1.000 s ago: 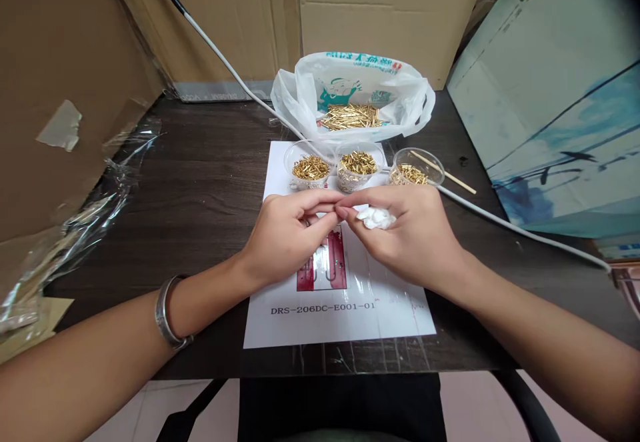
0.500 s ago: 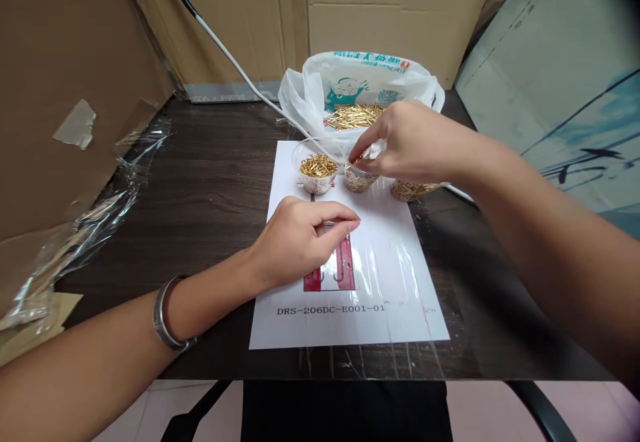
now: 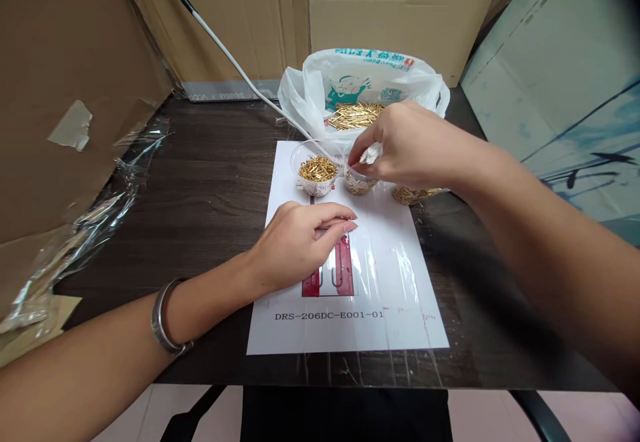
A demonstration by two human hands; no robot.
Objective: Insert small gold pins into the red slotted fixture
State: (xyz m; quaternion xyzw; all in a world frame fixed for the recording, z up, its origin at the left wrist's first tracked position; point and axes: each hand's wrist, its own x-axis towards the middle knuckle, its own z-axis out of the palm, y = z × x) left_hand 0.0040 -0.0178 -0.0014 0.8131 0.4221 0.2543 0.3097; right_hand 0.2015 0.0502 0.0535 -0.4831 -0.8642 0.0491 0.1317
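Observation:
My left hand rests over the printed sheet, thumb and forefinger pinched together. Whatever tiny thing lies between those fingertips is too small to name. My right hand reaches down into the middle clear plastic cup, fingers bent together at its rim; their tips are partly hidden. White crumpled material shows by its palm, and I cannot tell whether it is held. Left of it stands an open clear cup of small gold metal pieces. A third container with gold pieces sits partly under my right wrist.
Behind the cups, a white plastic bag holds many thin gold pins. A white cable slants down to the cups. The taped paper sheet bears a red diagram. Cardboard walls the dark table.
My right hand stays at the middle cup with its fingers slightly lower. My left hand keeps its pinch over the sheet, its fingertips a little further apart. The view has shifted slightly.

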